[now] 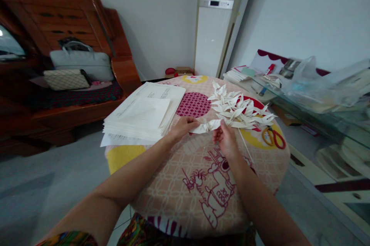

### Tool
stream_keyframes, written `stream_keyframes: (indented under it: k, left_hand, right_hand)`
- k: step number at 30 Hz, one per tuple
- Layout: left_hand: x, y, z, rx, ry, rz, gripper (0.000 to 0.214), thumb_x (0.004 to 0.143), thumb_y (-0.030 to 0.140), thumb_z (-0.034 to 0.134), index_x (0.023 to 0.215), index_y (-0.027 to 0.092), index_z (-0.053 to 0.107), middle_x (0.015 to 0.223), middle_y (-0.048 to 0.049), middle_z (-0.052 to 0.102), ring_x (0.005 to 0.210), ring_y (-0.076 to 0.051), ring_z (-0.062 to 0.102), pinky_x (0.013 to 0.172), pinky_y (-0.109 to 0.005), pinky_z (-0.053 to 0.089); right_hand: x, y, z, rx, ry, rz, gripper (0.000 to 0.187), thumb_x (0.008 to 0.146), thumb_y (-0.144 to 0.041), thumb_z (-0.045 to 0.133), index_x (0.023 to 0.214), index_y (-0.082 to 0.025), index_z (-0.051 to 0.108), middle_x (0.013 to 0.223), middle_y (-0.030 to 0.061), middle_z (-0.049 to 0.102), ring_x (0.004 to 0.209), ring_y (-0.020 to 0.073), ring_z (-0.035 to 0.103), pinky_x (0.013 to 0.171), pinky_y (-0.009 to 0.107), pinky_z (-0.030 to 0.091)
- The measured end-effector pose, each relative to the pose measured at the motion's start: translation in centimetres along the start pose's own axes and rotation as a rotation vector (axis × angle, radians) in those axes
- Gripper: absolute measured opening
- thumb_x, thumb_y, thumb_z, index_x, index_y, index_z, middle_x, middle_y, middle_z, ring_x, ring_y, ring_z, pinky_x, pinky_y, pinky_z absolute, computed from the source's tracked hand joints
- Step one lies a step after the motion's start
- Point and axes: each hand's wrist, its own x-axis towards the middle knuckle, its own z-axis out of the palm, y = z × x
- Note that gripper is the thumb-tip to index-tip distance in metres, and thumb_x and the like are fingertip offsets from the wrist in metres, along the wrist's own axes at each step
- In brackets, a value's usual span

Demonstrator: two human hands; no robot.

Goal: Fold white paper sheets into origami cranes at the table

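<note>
Paper [206,127], folded, spans the hands over the table [167,184]: the left hand [182,127] pinches one end, the right hand [227,138], fingers curled, the other. Uneven pulling could tear it; a careless rightward sweep might crush the folded pieces [231,108].
</note>
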Motion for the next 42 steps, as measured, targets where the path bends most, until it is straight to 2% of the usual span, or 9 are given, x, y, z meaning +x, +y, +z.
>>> stream_keyframes:
  k: [4, 9, 12, 15, 19, 21, 25, 31, 42]
  left_hand:
    - [0.7, 0.9, 0.3, -0.023, -0.1, -0.038, 0.03, 0.071, 0.039, 0.075, 0.061, 0.013, 0.064, 0.053, -0.0002, 0.054, 0.045, -0.009, 0.046, 0.041, -0.019, 0.032]
    - [0.3, 1.9, 1.1, -0.336, 0.059, -0.069, 0.061, 0.081, 0.075, 0.053, 0.071, 0.015, 0.062, 0.063, -0.0057, 0.061, 0.052, -0.014, 0.057, 0.044, -0.023, 0.045]
    - [-1.3, 1.6, 1.9, -0.406, 0.087, 0.033, 0.063, 0.077, 0.08, 0.053, 0.075, 0.017, 0.057, 0.069, -0.0045, 0.061, 0.057, -0.016, 0.061, 0.049, -0.027, 0.052]
    - [-3.1, 0.8, 3.0, -0.264, 0.102, 0.132, 0.057, 0.071, 0.072, 0.07, 0.08, 0.017, 0.058, 0.071, -0.0015, 0.06, 0.056, -0.014, 0.06, 0.047, -0.024, 0.05]
    - [-4.1, 0.5, 4.5, -0.123, 0.168, 0.034, 0.05, 0.077, 0.061, 0.07, 0.063, 0.016, 0.055, 0.053, -0.0006, 0.054, 0.04, -0.01, 0.049, 0.038, -0.021, 0.034]
    - [-4.0, 0.6, 5.2, -0.189, 0.258, -0.045, 0.048, 0.081, 0.052, 0.069, 0.055, 0.016, 0.051, 0.047, 0.0007, 0.049, 0.036, -0.008, 0.041, 0.038, -0.02, 0.026]
    - [-3.6, 0.7, 5.9, -0.266, 0.305, -0.097, 0.042, 0.084, 0.039, 0.066, 0.054, 0.017, 0.047, 0.044, 0.0035, 0.045, 0.036, -0.006, 0.037, 0.039, -0.02, 0.023]
    - [-3.2, 0.3, 6.7, -0.365, 0.334, -0.176, 0.044, 0.082, 0.044, 0.067, 0.056, 0.019, 0.043, 0.043, 0.0046, 0.044, 0.034, -0.005, 0.031, 0.038, -0.02, 0.018]
    - [-3.1, -0.8, 8.7, -0.579, 0.371, -0.165, 0.05, 0.086, 0.04, 0.066, 0.054, 0.021, 0.032, 0.041, 0.0089, 0.032, 0.034, -0.003, 0.024, 0.037, -0.019, 0.019]
  right_hand:
    - [-0.2, 0.3, 0.2, -0.155, -0.019, -0.044, 0.041, 0.069, -0.054, 0.074, 0.059, -0.02, 0.054, 0.039, -0.0062, 0.049, 0.029, 0.0092, 0.042, 0.027, 0.02, 0.028]
    - [-0.4, -0.1, 0.9, -0.21, 0.103, -0.149, 0.03, 0.07, -0.044, 0.068, 0.059, -0.021, 0.052, 0.037, -0.0074, 0.046, 0.028, 0.0087, 0.04, 0.029, 0.021, 0.029]
    - [-0.8, -0.6, 1.6, -0.219, 0.251, -0.169, 0.028, 0.072, -0.04, 0.066, 0.059, -0.022, 0.049, 0.036, -0.0081, 0.045, 0.027, 0.0083, 0.038, 0.029, 0.02, 0.027]
    - [-1.5, -0.6, 2.1, -0.193, 0.316, -0.167, 0.026, 0.073, -0.039, 0.066, 0.061, -0.022, 0.051, 0.038, -0.0083, 0.046, 0.028, 0.0087, 0.039, 0.028, 0.021, 0.027]
    - [-2.8, 0.1, 2.4, -0.158, 0.288, -0.111, 0.025, 0.074, -0.035, 0.066, 0.059, -0.021, 0.051, 0.037, -0.0073, 0.047, 0.027, 0.0089, 0.039, 0.028, 0.021, 0.028]
    - [-3.2, 0.3, 2.4, -0.091, 0.26, -0.018, 0.023, 0.074, -0.033, 0.067, 0.06, -0.021, 0.052, 0.038, -0.0072, 0.048, 0.028, 0.0092, 0.039, 0.029, 0.021, 0.029]
    - [-3.5, 0.4, 2.1, 0.013, 0.213, 0.152, 0.025, 0.078, -0.032, 0.066, 0.061, -0.021, 0.051, 0.038, -0.0064, 0.048, 0.028, 0.0094, 0.04, 0.029, 0.021, 0.029]
    - [-3.0, 0.2, 1.6, 0.096, 0.161, 0.286, 0.034, 0.087, -0.035, 0.058, 0.06, -0.022, 0.044, 0.038, -0.0061, 0.044, 0.029, 0.0085, 0.038, 0.03, 0.019, 0.023]
    - [-3.4, 1.0, 2.2, 0.203, 0.16, 0.216, 0.044, 0.089, -0.042, 0.06, 0.06, -0.023, 0.031, 0.038, -0.0106, 0.033, 0.031, 0.006, 0.029, 0.032, 0.018, 0.021]
